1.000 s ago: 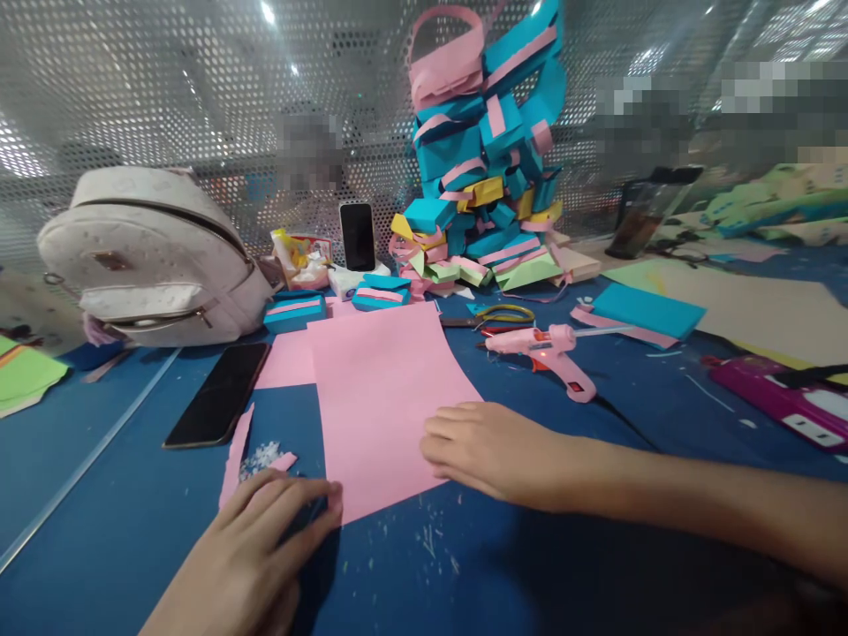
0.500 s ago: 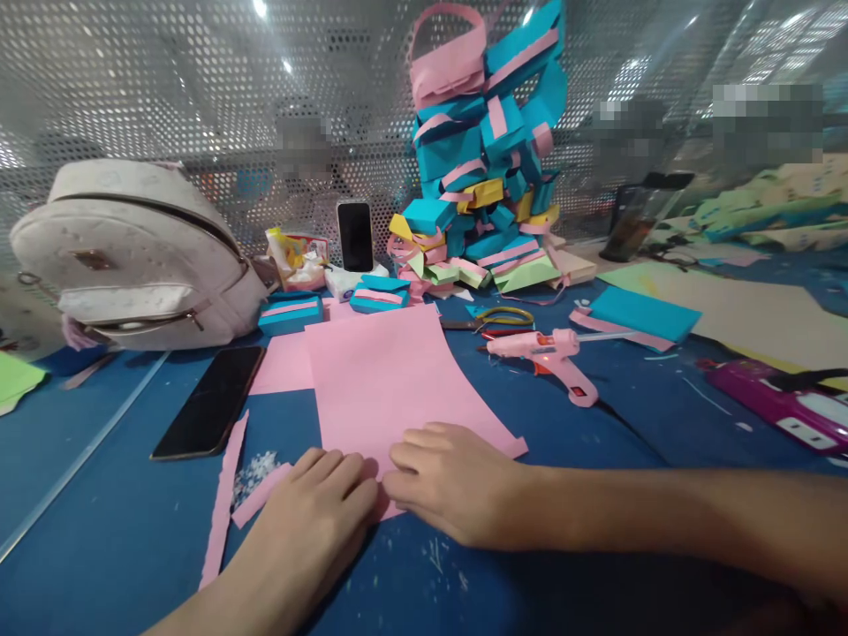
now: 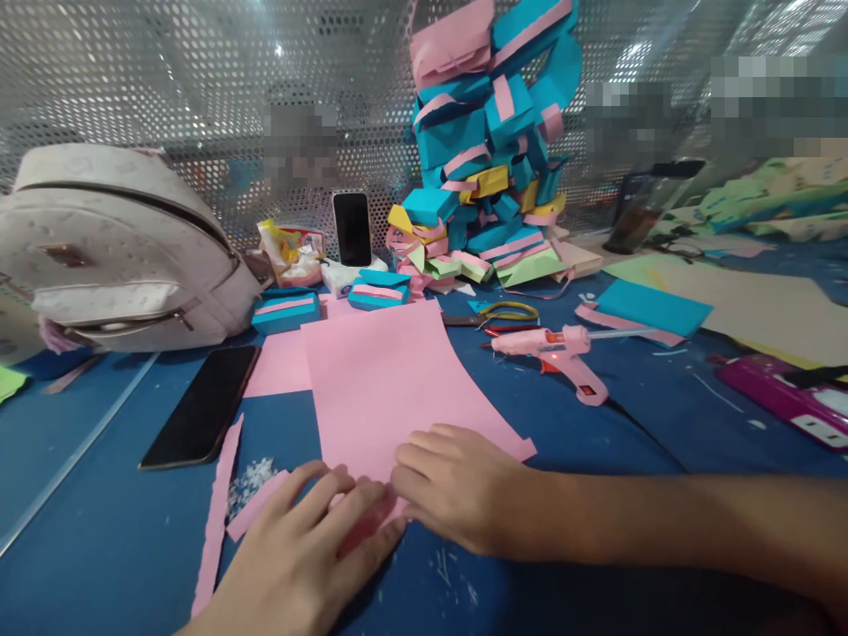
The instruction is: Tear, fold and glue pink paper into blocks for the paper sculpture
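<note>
pink sheet (image 3: 384,380), in the head view, lies under and beyond the fingers (image 3: 420,459). left hand (image 3: 314,539) curls over its near edge, right hand (image 3: 464,490) rests just beside; whether either pinches paper, i cannot tell. a narrow edge fold seems begun; the rest looks unfolded.

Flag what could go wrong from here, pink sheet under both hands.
1. Pink glue gun: its light seems lit, so the nozzle facing the pink sheet may burn a hand.
2. Its cord runs behind the right forearm, which might snag it.
3. Left hand and right hand are at the sheet's near edge; uneven pressure could crease it crooked.
</note>
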Tool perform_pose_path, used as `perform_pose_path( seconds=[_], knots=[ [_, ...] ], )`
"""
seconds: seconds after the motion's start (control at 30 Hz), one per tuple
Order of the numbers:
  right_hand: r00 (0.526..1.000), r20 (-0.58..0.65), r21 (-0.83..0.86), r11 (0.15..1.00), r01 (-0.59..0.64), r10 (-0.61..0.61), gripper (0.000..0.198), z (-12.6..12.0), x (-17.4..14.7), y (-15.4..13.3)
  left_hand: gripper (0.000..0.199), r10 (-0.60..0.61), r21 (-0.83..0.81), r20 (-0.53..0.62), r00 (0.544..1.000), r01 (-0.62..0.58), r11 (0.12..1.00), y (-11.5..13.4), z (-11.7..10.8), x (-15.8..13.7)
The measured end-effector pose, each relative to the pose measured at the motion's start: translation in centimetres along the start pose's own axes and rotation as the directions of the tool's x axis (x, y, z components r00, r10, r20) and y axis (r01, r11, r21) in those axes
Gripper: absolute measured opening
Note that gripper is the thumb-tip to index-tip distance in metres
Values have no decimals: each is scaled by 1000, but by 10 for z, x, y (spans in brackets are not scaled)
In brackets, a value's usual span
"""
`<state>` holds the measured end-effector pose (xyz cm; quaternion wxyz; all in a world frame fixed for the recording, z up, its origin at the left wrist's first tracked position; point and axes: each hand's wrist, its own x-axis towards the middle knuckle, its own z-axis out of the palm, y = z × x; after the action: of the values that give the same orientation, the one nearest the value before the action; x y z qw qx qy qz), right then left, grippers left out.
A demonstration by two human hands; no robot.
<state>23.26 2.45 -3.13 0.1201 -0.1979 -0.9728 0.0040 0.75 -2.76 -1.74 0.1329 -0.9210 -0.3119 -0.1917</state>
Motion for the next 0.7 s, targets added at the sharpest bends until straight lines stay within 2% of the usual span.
perform_pose_path(
  seconds=[0.17, 0.33, 0.4, 0.47, 0.6, 0.7],
  knots=[
    [999, 44, -27, 1000, 16, -15, 17, -6, 1, -1, 38, -22, -38, 75, 997, 25, 999, 1, -5, -15],
    [998, 68, -30, 1000, 7, -5, 16, -6, 2, 2, 46, -42, 54, 180, 983, 33, 998, -2, -24, -30],
    [997, 72, -23, 1000, 9, -8, 16, -5, 2, 3, 49, -52, 58, 182, 982, 42, 997, -3, -31, -36],
    [999, 36, -30, 1000, -10, 11, 14, -6, -2, 0, 52, -61, 48, 177, 982, 54, 997, -4, -35, -42],
    [985, -172, -104, 994, -30, 12, 22, -13, -22, -13, 53, -82, 46, 155, 985, 76, 996, -2, -34, -49],
    [984, -178, -121, 993, -1, -21, 29, -15, -45, -22, 51, -94, 31, 136, 986, 91, 995, -2, -32, -50]
  ],
)
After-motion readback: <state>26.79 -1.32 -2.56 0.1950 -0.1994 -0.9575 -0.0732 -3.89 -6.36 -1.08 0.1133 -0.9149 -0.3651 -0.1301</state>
